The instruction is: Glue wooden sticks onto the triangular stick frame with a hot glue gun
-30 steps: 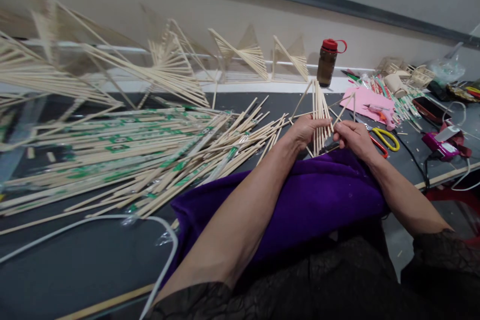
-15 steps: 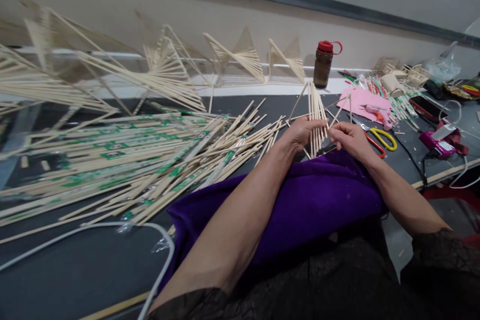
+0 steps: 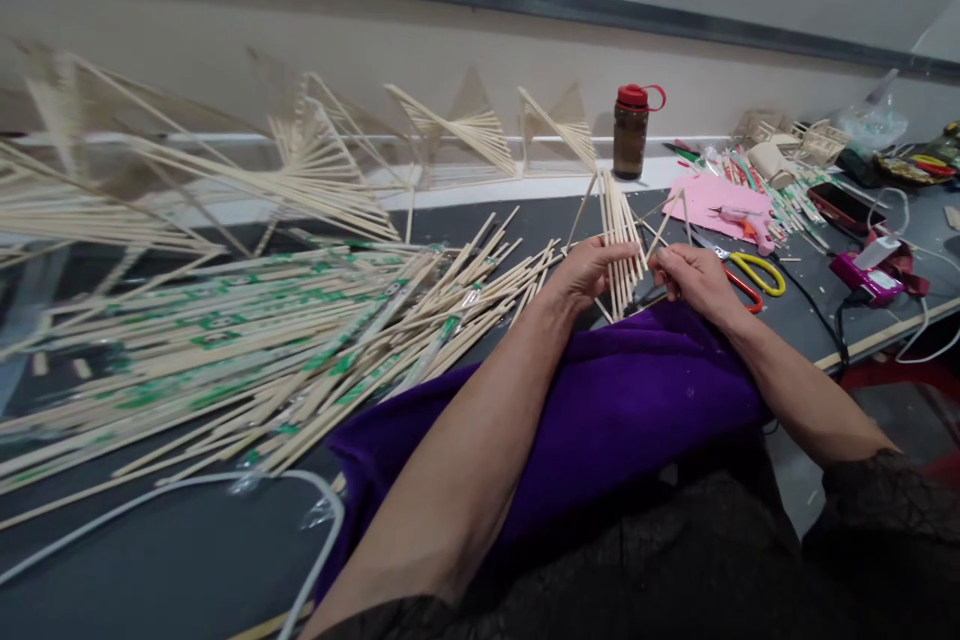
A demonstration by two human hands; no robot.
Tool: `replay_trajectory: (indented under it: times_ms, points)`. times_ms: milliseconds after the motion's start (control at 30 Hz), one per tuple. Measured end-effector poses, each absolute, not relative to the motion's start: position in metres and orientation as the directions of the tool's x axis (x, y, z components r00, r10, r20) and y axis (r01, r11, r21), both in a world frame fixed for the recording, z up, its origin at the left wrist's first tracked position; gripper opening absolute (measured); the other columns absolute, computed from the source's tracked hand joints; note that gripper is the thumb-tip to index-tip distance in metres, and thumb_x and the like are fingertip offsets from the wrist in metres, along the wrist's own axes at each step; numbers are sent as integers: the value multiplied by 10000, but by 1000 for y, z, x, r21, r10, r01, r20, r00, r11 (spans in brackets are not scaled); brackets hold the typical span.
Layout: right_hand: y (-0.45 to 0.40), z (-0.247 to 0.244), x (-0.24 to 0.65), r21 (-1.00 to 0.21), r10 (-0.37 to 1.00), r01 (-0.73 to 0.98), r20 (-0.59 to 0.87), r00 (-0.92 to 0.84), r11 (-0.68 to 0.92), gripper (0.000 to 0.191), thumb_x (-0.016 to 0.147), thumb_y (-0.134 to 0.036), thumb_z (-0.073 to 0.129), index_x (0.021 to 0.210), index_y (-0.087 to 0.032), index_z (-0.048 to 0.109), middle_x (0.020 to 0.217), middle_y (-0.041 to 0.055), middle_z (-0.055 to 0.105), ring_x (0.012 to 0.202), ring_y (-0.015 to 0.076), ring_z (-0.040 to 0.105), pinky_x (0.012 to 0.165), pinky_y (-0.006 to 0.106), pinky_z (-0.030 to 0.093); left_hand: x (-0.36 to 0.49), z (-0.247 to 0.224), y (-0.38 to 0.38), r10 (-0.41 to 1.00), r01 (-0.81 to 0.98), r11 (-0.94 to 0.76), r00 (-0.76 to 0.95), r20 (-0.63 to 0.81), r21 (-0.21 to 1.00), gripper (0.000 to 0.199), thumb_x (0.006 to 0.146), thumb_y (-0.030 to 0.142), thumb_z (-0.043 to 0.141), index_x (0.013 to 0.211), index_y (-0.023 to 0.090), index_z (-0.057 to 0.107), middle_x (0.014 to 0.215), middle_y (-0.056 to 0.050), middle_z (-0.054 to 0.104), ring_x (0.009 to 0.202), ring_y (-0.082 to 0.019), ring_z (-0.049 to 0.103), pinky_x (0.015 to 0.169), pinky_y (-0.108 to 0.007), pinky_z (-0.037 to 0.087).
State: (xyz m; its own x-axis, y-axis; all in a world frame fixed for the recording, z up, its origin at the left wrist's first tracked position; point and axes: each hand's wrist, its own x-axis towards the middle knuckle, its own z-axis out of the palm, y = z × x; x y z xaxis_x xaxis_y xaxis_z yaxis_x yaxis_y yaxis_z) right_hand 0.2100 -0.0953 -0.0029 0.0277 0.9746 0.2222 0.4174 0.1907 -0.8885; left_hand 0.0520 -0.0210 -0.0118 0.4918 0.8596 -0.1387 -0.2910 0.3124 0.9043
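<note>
My left hand [image 3: 589,272] is closed around the left side of a small wooden stick frame [image 3: 618,220], thumb laid across its fanned row of thin sticks. Close by on the right, my right hand [image 3: 691,278] has its thumb and fingers pinched together at the frame's right side, where a slanting stick comes down to the fingertips. What sits between those fingertips is too small to make out. Beneath both wrists lies a purple cloth [image 3: 600,410] over my lap. Scissors [image 3: 754,275] with yellow and red handles rest just right of my right hand.
Loose and wrapped chopsticks [image 3: 300,340] spread over the dark table at left. Finished twisted stick frames [image 3: 457,130] stand along the wall beside a red-lidded bottle [image 3: 630,135]. At right are a glue gun [image 3: 750,222] on pink paper, a phone [image 3: 847,210] and cables.
The camera view has turned slightly, so the table things appear shifted left. Both hands keep nearly the same hold and place at the stick frame.
</note>
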Motion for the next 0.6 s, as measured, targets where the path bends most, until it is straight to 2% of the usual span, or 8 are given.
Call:
replay_trajectory:
  times_ms: [167,600]
  points:
    - [-96,-7,212,-883,969,415,246,13,218,411,879,-530,477,804,-173,667,653,-4,627,450,81,507,467,223,359,52,-11,-24,842,-262,303,525,-129,916,281,513,161,824,763,130,700,643,-2,662,579,-117,584,599,-260,435]
    - [-96,-8,212,-869,959,421,283,-10,261,395,906,-466,465,752,-155,655,644,3,622,446,62,509,492,210,387,52,-9,-26,834,-240,279,541,-110,930,246,537,170,808,763,135,714,664,-19,671,613,-127,587,634,-272,430]
